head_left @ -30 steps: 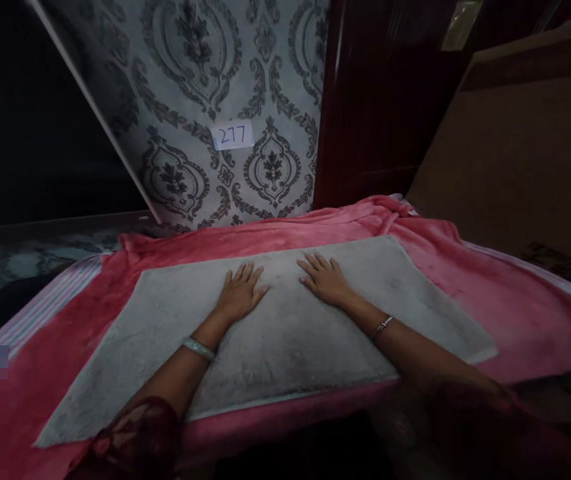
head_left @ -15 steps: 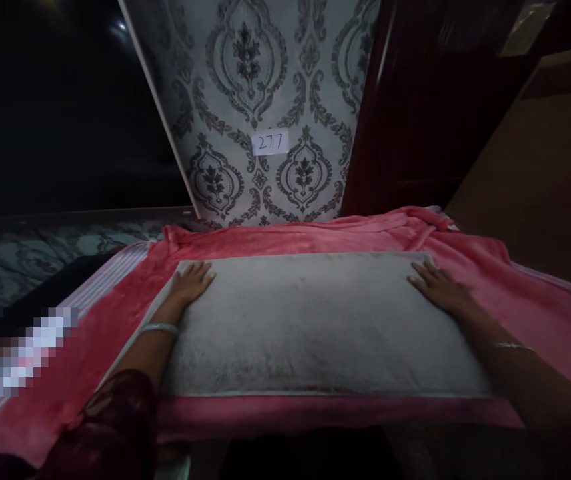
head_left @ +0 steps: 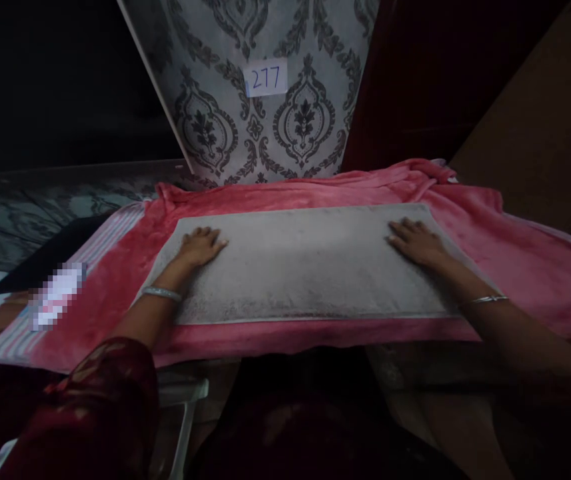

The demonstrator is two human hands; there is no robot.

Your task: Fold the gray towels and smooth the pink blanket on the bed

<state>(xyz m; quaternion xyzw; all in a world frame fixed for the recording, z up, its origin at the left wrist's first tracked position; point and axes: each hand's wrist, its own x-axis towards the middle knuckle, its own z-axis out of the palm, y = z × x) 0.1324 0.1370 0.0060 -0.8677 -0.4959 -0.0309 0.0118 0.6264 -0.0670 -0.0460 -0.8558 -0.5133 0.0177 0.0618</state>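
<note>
A grey rectangular cloth [head_left: 305,267] lies spread flat on a pink fleece blanket [head_left: 285,337]. On the cloth's left part rests my left hand [head_left: 201,247], palm down with fingers spread. My right hand [head_left: 418,241] lies flat in the same way near the cloth's right edge. Both hands are open and touch the cloth without gripping it. Dark smudges show along the cloth's near side. Each wrist wears a silver bangle.
Patterned wallpaper with a paper label [head_left: 266,77] reading 277 stands behind the blanket. A dark screen [head_left: 65,87] is at the left, a dark red panel [head_left: 425,87] at the right. Another person's arm [head_left: 2,320] shows at the left edge, beside a pixelated patch.
The view has tilted down, so the cloth and blanket sit higher in the picture. My hands have come closer together on the cloth, inward from its side edges.
</note>
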